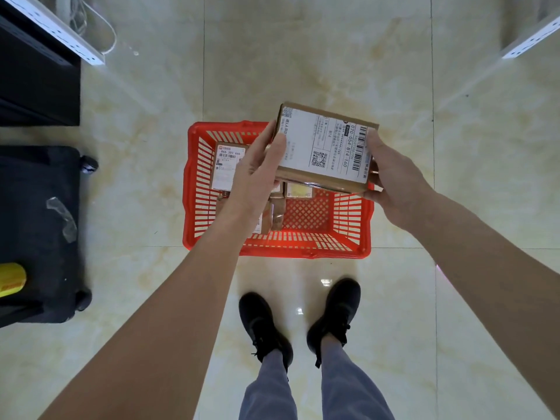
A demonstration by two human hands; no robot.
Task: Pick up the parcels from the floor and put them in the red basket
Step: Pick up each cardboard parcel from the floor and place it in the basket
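Person standing over a red basket (pixel 348 225) on a pale tiled floor (pixel 303 71), seen from above. Both hands hold one cardboard parcel (pixel 324 147) in the air above the basket's far right part. The left hand (pixel 257 174) grips the parcel's left edge, thumb on the white shipping label (pixel 330 140) and fingers curled beneath. The right hand (pixel 391 180) grips the right edge, thumb beside the barcode and fingers under the box. The parcel is tilted slightly, label upward, and touches nothing but the hands.

Inside the basket lie further parcels: a labelled box (pixel 225 165) leans against the left wall, and several small brown boxes (pixel 277 213) rest on the basket floor, partly hidden by the left forearm and by the held parcel. Their exact number cannot be told.

The person's black shoes (pixel 260 322) stand just behind the basket's near rim, apart from it. To the left stands a black wheeled case (pixel 39 237) with a scrap of clear tape (pixel 62 218) on top and a yellow object (pixel 10 278) at its near edge. White shelf rails (pixel 60 28) run along the upper left and upper right corners.
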